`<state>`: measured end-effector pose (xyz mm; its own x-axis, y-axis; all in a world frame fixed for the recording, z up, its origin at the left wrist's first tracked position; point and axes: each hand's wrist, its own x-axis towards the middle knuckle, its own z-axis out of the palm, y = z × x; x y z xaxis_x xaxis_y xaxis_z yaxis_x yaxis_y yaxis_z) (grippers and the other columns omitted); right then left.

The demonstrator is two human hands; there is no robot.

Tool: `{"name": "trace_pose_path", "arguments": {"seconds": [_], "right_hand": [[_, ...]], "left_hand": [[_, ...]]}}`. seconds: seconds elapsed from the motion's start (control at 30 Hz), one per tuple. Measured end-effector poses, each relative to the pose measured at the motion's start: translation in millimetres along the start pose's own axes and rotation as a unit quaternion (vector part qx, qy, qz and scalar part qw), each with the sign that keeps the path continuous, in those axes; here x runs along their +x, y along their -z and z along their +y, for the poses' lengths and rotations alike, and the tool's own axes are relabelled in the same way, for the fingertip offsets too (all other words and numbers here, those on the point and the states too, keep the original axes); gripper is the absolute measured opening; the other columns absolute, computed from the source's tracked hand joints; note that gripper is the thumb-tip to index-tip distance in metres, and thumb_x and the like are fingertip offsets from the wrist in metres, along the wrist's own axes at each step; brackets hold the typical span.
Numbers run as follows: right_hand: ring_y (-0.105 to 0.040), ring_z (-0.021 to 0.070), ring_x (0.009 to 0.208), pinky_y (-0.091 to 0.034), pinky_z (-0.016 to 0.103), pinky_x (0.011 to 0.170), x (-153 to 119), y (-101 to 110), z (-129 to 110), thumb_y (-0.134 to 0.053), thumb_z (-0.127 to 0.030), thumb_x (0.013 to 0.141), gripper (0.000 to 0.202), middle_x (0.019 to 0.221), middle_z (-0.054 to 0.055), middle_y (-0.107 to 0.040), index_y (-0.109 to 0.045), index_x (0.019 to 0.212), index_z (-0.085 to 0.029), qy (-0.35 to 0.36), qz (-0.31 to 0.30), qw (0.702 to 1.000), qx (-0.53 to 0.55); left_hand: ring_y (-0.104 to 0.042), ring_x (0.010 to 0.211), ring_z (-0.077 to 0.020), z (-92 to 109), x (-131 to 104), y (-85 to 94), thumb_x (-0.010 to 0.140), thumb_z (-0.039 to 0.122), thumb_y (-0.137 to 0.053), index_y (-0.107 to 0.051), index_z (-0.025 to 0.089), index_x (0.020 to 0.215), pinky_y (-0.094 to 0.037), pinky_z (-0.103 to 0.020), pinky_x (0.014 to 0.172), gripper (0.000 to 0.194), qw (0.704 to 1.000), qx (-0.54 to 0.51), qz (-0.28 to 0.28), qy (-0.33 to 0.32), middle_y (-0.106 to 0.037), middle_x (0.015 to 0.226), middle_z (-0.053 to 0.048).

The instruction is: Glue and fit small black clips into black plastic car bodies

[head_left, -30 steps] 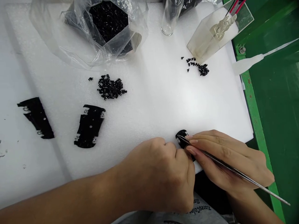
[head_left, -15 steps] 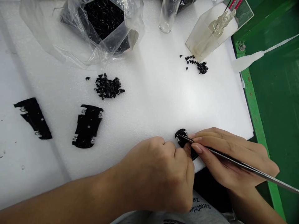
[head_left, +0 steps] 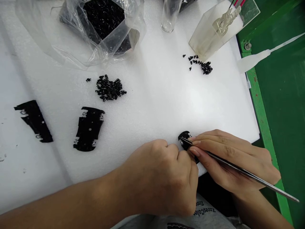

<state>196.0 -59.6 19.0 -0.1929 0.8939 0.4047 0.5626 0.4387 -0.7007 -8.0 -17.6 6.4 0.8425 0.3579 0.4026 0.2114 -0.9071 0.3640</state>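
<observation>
A black toy-car base plate (head_left: pixel 185 136) lies near the front right of the white foam sheet, partly covered by my hands. My left hand (head_left: pixel 171 173) is closed in a fist at its near end; the fingertips are hidden by the knuckles, and they seem to grip the plate's edge. Metal tweezers (head_left: pixel 228 164) are pinched in my right hand (head_left: pixel 235 159), slanting down to the left. Their tips touch or hover just over the plate's far left corner. Whether a small part sits between the tips I cannot tell.
Two similar black plates, a full one (head_left: pixel 89 128) and a narrow one (head_left: pixel 35 121), lie at left. Small black parts form a pile (head_left: pixel 111 89) and a smaller pile (head_left: pixel 206 68). Behind stand a plastic bag (head_left: pixel 105 47), a glass tube (head_left: pixel 168 25) and a translucent holder (head_left: pixel 207 35).
The tweezer tips have shifted slightly left toward the plate's far left edge, my right hand moving along with them. My left hand has stayed in place.
</observation>
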Motion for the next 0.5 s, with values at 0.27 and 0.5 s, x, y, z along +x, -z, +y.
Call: {"name": "trace_pose_path", "arguments": {"seconds": [0.27, 0.5], "right_hand": [[-0.083, 0.0257, 0.087, -0.076, 0.042, 0.073, -6.5, 1.5, -0.3, -0.083, 0.004, 0.084, 0.048, 0.105, 0.006, -0.085, -0.079, 0.126, -0.017, 0.01, -0.009, 1.0, -0.003], [-0.083, 0.0262, 0.095, -0.076, 0.043, 0.081, -9.1, 3.7, 4.2, -0.084, 0.004, 0.084, 0.046, 0.111, 0.008, -0.084, -0.077, 0.126, -0.014, 0.046, -0.042, 0.998, -0.013]], "left_hand": [[-0.044, 0.047, -0.0185, -1.7, 0.7, -1.3, 0.081, 0.011, -0.066, -0.061, 0.019, 0.075, -0.03, -0.037, 0.039, 0.012, 1.0, -0.006, -0.007, -0.007, -0.056, 0.062, -0.001], [-0.045, 0.047, -0.0192, -1.2, -0.3, -1.6, 0.082, 0.01, -0.065, -0.059, 0.021, 0.071, -0.031, -0.038, 0.04, 0.017, 1.0, -0.009, -0.002, 0.002, -0.054, 0.061, -0.002]]}}
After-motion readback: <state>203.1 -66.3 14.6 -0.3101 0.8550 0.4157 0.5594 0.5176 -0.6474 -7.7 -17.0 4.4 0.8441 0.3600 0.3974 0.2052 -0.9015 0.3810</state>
